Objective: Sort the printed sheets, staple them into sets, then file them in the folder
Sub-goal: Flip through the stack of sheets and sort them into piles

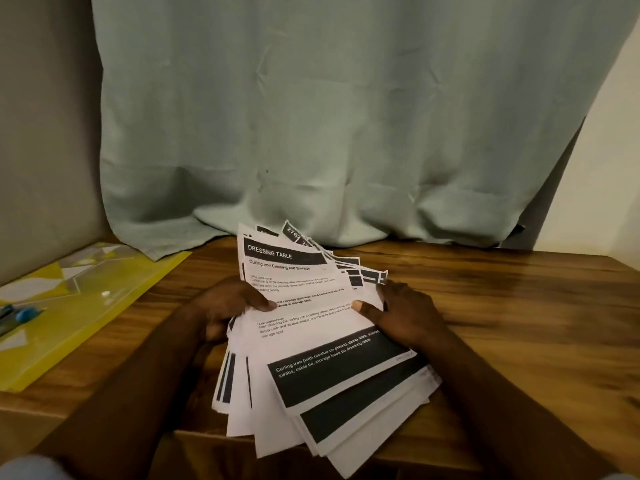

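Fanned stack of white printed sheets with black header bands [311, 358], held at the centre of the view over the near edge of the brown wood-grain table [502, 306]. The lower corners of the stack jut past that edge toward the person. The top sheet is headed "DRESSING TABLE"; the sheets beneath it splay out to the upper right and to the lower left.

The left hand [225, 306] grips the left edge of the stack, its thumb [263, 304] pressed on the top sheet and its fingers curled underneath. The right hand [405, 313] grips the right edge in the same way, thumb [363, 306] on top and fingers curled round the edge. Both bare forearms enter from the bottom of the view.

A translucent yellow plastic folder with pale triangle patterns [86, 306] lies flat on the table well to the left of the stack. A small blue object [24, 315], cut off by the frame edge and too blurred to identify, rests on it.

A pale green fabric curtain [346, 116] hangs behind, with its hem bunched on the table's far edge.
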